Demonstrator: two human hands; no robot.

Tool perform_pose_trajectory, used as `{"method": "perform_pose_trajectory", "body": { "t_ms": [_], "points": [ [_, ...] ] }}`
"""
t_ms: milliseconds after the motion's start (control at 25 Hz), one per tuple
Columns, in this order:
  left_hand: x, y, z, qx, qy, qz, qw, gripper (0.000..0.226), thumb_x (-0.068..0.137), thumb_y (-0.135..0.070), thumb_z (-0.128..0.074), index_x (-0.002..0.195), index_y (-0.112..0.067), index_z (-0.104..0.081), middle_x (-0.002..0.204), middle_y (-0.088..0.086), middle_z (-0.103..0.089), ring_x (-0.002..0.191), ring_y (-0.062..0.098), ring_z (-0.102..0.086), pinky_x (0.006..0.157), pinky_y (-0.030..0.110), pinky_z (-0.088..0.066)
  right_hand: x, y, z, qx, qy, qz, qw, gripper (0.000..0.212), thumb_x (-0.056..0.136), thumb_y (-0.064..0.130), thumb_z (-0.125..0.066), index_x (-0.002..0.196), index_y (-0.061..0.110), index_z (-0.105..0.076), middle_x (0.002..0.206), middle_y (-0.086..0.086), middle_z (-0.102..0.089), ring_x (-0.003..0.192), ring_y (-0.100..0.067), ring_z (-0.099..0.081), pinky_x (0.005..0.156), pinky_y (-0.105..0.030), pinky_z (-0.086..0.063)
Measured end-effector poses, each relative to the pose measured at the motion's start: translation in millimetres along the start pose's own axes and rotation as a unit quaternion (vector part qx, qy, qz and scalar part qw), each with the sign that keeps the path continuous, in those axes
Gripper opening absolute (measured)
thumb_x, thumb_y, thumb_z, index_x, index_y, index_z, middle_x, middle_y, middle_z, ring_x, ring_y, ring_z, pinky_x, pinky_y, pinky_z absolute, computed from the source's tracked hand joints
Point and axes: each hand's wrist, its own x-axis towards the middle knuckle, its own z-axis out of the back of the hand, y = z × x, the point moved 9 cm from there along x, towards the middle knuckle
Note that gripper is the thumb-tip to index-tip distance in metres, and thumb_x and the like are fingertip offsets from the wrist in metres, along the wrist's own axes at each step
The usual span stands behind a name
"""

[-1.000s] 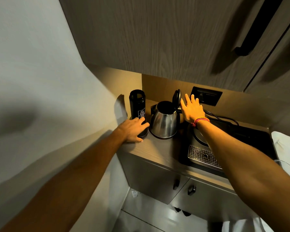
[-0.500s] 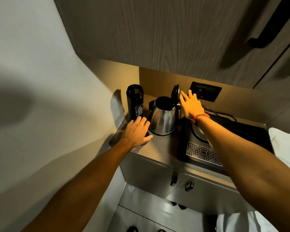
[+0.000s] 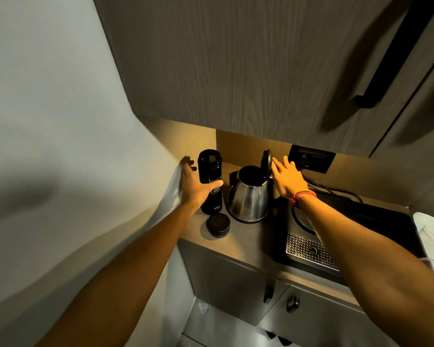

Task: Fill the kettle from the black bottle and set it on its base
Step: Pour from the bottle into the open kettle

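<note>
The black bottle (image 3: 209, 181) stood uncapped beside the open kettle (image 3: 248, 196) on the counter (image 3: 246, 244). My left hand (image 3: 194, 186) was spread around its middle, not yet closed; my right hand (image 3: 287, 177) lay open-fingered against the raised lid (image 3: 266, 161). I judged the bottle rigid, smooth, weighty if full, best gripped mid-body.

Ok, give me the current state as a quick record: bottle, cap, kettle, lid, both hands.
bottle: black bottle upright on the counter, mouth open, left of the kettle
cap: black cap lying on the counter in front of the bottle
kettle: steel kettle upright on the counter; water level not visible
lid: kettle lid tipped up, open
left hand: left hand spread at the bottle's side, not closed on it
right hand: right hand open, fingers at the raised lid
</note>
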Motion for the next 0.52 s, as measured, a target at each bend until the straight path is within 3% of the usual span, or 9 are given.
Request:
{"method": "perform_pose_trajectory", "body": {
  "t_ms": [80,160,320,520],
  "points": [
    [0.1,6.8,-17.5,-0.050,0.031,0.035,0.998,0.103,0.057,-0.027,-0.097,0.142,-0.016,-0.038,0.139,0.007,-0.056,0.128,0.026,-0.054,0.096,0.025,-0.040,-0.9,-0.7,-0.7,0.020,0.000,-0.011,1.000,0.066,0.094,0.024,-0.044,0.152,0.017,-0.014,0.159,-0.024,-0.011,0.143,-0.048,-0.018,0.109,-0.064,-0.032],
    [-2.0,10.5,-24.9,-0.077,0.011,0.061,0.995,0.096,0.057,-0.023,-0.097,0.137,-0.016,-0.045,0.131,0.005,-0.062,0.122,0.025,-0.058,0.090,0.025,-0.041,-1.1,-2.4,-1.2,0.032,-0.001,-0.020,0.999,0.066,0.093,0.022,-0.045,0.152,0.017,-0.015,0.159,-0.023,-0.011,0.143,-0.048,-0.018,0.110,-0.065,-0.030],
    [4.3,13.8,-27.6,-0.101,-0.020,0.091,0.991,0.081,0.058,-0.020,-0.095,0.128,-0.013,-0.057,0.121,0.006,-0.068,0.114,0.026,-0.063,0.090,0.030,-0.050,-2.3,-6.7,-5.4,0.034,0.014,-0.021,0.999,0.066,0.093,0.023,-0.043,0.152,0.019,-0.013,0.159,-0.024,-0.011,0.144,-0.047,-0.016,0.109,-0.065,-0.030],
    [6.1,7.7,-27.8,-0.099,-0.039,0.082,0.991,0.075,0.062,-0.017,-0.091,0.129,-0.016,-0.057,0.118,0.006,-0.069,0.109,0.024,-0.065,0.083,0.026,-0.048,0.6,-9.5,-2.0,0.006,0.022,-0.014,1.000,0.064,0.094,0.024,-0.042,0.152,0.019,-0.015,0.158,-0.024,-0.013,0.142,-0.046,-0.019,0.107,-0.065,-0.033]
  ]
}}
